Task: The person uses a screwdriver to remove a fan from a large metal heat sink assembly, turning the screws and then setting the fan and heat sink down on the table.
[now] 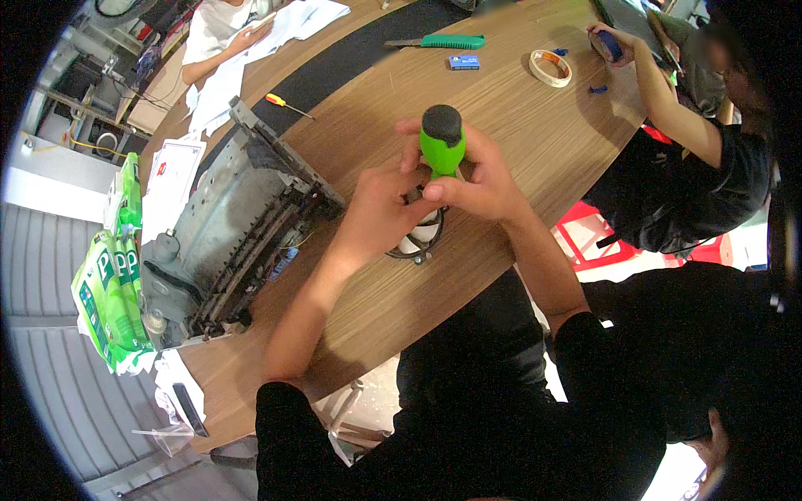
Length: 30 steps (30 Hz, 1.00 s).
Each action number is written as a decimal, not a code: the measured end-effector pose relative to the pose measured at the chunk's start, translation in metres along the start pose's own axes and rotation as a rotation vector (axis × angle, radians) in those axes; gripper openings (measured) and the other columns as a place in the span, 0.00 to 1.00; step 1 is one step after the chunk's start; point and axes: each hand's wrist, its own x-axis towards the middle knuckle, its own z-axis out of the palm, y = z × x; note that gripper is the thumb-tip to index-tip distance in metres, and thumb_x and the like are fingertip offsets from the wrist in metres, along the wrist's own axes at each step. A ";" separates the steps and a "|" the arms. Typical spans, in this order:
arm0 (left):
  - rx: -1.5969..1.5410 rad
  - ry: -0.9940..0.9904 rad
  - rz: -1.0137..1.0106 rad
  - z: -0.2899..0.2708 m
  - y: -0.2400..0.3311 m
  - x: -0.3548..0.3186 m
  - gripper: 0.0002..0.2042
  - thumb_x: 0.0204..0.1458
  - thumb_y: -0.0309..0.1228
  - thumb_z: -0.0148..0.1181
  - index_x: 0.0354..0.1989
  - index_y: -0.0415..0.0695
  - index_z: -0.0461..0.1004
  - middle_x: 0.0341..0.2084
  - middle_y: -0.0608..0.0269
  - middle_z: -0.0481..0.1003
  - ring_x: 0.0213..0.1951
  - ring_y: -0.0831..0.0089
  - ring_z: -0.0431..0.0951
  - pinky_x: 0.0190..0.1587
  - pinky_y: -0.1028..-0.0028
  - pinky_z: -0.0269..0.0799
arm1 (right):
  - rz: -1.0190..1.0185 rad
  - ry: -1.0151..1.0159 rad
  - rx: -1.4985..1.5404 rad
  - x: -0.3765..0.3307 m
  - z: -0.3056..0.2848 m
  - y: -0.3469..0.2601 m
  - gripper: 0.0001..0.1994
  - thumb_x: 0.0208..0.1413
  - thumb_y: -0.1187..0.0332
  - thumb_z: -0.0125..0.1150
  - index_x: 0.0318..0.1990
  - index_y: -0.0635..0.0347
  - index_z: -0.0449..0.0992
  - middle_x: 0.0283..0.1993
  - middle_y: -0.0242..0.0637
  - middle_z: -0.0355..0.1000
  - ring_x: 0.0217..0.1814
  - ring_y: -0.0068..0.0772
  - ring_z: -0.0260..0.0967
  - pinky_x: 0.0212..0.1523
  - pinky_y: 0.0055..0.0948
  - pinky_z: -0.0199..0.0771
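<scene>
A screwdriver (pixel 444 144) with a bright green handle and black end stands nearly upright over the table. The thumb and fingers of my right hand (pixel 489 179) close around its lower handle; its shaft and tip are hidden. My left hand (pixel 380 209) is closed beside it, fingers curled toward the screwdriver's base. What those fingers grip is covered. Directly below both hands sits a round white part with a black rim (pixel 422 242), mostly hidden, with small metal bits at its edge.
Left of my hands stands a large metal machine frame (pixel 209 225), with green packages (pixel 113 301) beyond. A yellow-handled screwdriver (pixel 288 105), green cutter (pixel 439 42), small blue box (pixel 464 63) and tape roll (pixel 550 68) lie farther off. Two other people sit around the table.
</scene>
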 end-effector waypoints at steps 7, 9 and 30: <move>-0.020 -0.007 0.033 -0.003 -0.005 -0.002 0.09 0.46 0.27 0.67 0.36 0.39 0.79 0.30 0.49 0.78 0.34 0.50 0.78 0.36 0.59 0.73 | -0.079 -0.045 -0.129 0.005 0.000 0.000 0.33 0.48 0.59 0.69 0.60 0.67 0.70 0.42 0.37 0.75 0.47 0.31 0.72 0.51 0.32 0.71; 0.067 0.009 0.072 -0.002 -0.003 -0.002 0.10 0.46 0.28 0.68 0.36 0.40 0.79 0.31 0.49 0.78 0.35 0.51 0.78 0.37 0.59 0.73 | -0.086 -0.036 -0.154 0.004 0.000 0.000 0.32 0.48 0.59 0.69 0.60 0.67 0.70 0.43 0.38 0.75 0.47 0.31 0.73 0.51 0.32 0.71; -0.057 -0.067 -0.075 0.000 0.000 0.001 0.11 0.46 0.27 0.68 0.37 0.39 0.76 0.32 0.51 0.78 0.38 0.53 0.79 0.39 0.59 0.73 | -0.224 0.009 -0.279 0.006 -0.006 -0.007 0.29 0.48 0.60 0.73 0.55 0.66 0.72 0.50 0.46 0.76 0.53 0.40 0.74 0.55 0.35 0.71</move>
